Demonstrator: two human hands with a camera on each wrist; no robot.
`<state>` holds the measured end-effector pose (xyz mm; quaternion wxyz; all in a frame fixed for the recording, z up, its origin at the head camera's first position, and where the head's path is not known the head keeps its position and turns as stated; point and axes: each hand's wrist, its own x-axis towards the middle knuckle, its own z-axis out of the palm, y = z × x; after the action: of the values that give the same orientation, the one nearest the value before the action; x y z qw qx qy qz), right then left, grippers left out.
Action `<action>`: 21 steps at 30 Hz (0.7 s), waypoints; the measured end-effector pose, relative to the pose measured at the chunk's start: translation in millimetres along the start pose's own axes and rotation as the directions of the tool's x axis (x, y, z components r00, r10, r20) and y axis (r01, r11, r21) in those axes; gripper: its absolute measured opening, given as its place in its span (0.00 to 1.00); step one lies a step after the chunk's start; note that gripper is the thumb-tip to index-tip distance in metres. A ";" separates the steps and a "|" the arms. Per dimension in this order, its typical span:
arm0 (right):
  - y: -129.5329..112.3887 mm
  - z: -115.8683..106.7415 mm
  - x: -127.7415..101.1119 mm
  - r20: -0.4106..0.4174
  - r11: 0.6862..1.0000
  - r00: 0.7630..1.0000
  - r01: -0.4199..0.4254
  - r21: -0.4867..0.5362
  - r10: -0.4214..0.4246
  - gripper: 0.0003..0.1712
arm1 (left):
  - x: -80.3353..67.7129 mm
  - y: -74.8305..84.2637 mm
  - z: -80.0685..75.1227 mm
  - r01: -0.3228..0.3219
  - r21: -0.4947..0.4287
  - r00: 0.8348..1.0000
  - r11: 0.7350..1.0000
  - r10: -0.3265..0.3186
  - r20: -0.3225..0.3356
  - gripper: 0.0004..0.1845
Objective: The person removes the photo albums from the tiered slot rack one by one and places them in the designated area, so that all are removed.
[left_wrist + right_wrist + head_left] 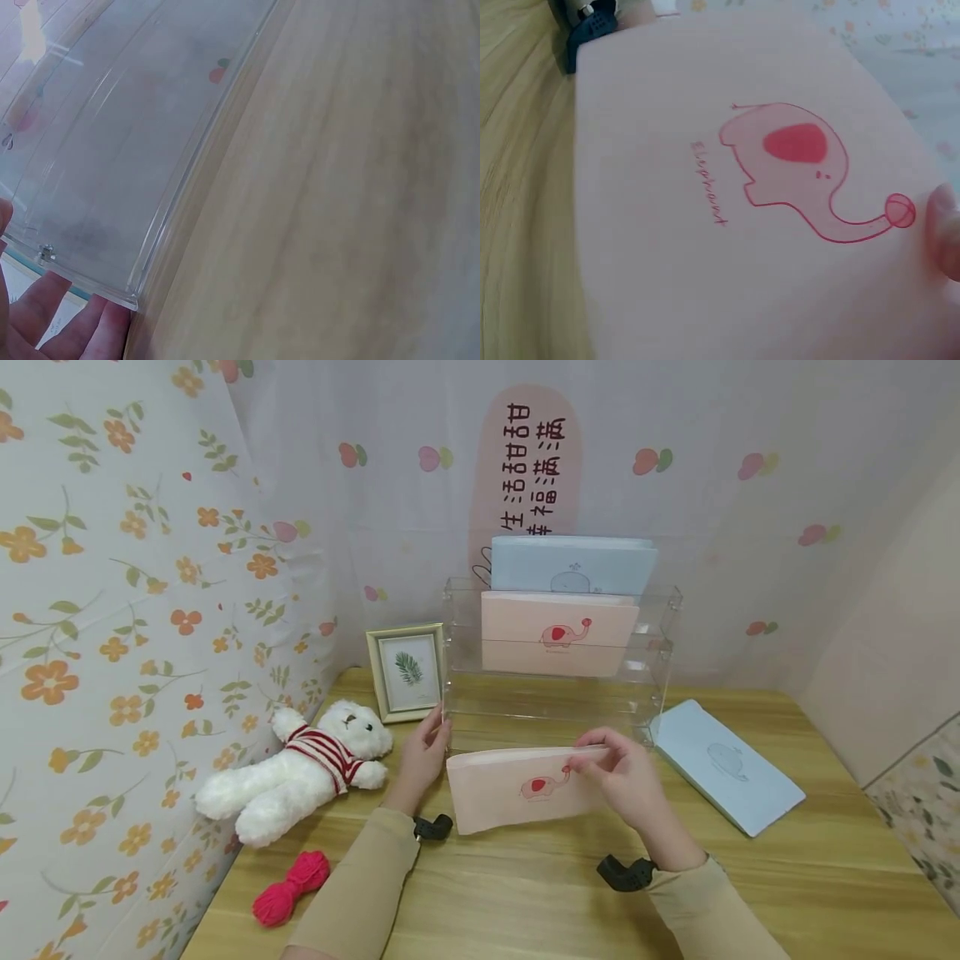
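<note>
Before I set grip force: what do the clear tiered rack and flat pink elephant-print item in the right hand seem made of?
Clear tiered rack: probably acrylic, glossy; backdrop shows through, edges catch light.
Flat pink elephant-print item: likely matte paper or card; no glare, though film is possible.

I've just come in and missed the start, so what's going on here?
A person's right hand holds a pink notebook in front of a clear rack, while the left hand touches the rack's left side. More notebooks, pink and blue, stand in the rack. A blue notebook lies on the table to the right.
</note>
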<state>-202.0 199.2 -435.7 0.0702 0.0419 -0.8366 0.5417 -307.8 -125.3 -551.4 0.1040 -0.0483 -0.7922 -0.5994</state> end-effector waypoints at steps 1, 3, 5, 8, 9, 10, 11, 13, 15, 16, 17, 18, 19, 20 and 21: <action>0.5 -0.1 0.5 0.019 1.000 1.000 -0.003 -0.005 0.003 0.11 | 0.2 -0.1 -0.2 0.003 0.001 1.000 1.000 -0.003 0.000 0.28; 1.5 -0.7 1.3 0.049 1.000 0.999 -0.012 -0.009 0.013 0.11 | 0.2 0.1 -0.5 0.006 0.008 1.000 1.000 -0.006 0.001 0.28; 3.8 -1.1 2.9 0.070 0.999 0.997 -0.025 -0.027 0.027 0.11 | 0.1 -0.5 -0.8 0.001 0.006 1.000 1.000 -0.001 0.002 0.28; 8.4 -2.0 5.8 0.100 0.997 0.993 -0.049 -0.066 0.055 0.12 | 0.1 -1.4 -0.7 -0.009 -0.002 1.000 1.000 0.009 -0.002 0.27; 10.2 -2.2 6.8 0.107 0.995 0.992 -0.062 -0.074 0.069 0.12 | -0.1 -1.1 -0.8 -0.013 -0.007 1.000 1.000 0.013 -0.003 0.27; 12.0 -2.4 7.8 0.114 0.994 0.990 -0.072 -0.079 0.081 0.12 | -0.3 -0.4 -0.6 -0.016 -0.007 1.000 1.000 0.016 -0.006 0.27; 13.9 -2.5 8.9 0.119 0.993 0.989 -0.082 -0.082 0.091 0.12 | -0.8 0.1 -0.4 -0.018 -0.008 1.000 1.000 0.018 -0.007 0.28; 17.6 -2.8 10.7 0.126 0.992 0.986 -0.101 -0.077 0.110 0.12 | -0.9 1.0 -0.2 -0.021 -0.016 1.000 1.000 0.021 -0.010 0.27; 21.7 -3.3 12.8 0.128 0.991 0.985 -0.110 -0.077 0.119 0.13 | -0.6 1.2 -0.1 -0.020 -0.019 1.000 1.000 0.020 -0.012 0.27; 23.7 -3.6 13.9 0.130 0.991 0.984 -0.109 -0.078 0.119 0.14 | -0.1 0.6 0.2 -0.020 -0.019 1.000 1.000 0.020 -0.013 0.27; 25.8 -3.9 15.1 0.130 0.990 0.985 -0.107 -0.086 0.118 0.14 | 0.2 -0.4 0.2 -0.022 -0.020 1.000 1.000 0.021 -0.014 0.27; 27.8 -4.4 16.1 0.130 0.990 0.985 -0.105 -0.094 0.117 0.15 | 0.9 -1.2 0.0 -0.023 -0.019 1.000 1.000 0.023 -0.014 0.27; 29.7 -4.8 17.0 0.131 0.990 0.985 -0.101 -0.102 0.114 0.16 | 1.3 -2.2 0.2 -0.022 -0.018 1.000 1.000 0.022 -0.014 0.27; 31.4 -5.3 18.0 0.133 0.989 0.985 -0.097 -0.109 0.111 0.16 | 1.6 -2.8 0.3 -0.021 -0.014 1.000 1.000 0.021 -0.014 0.27; 32.8 -5.6 18.8 0.133 0.989 0.985 -0.093 -0.118 0.109 0.17 | 1.7 -3.1 0.2 -0.019 -0.016 1.000 1.000 0.018 -0.013 0.27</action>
<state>-224.9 217.9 -460.0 -0.0135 0.0330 -0.8693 0.4930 -310.1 -126.0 -554.0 0.1141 -0.0527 -0.7861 -0.6051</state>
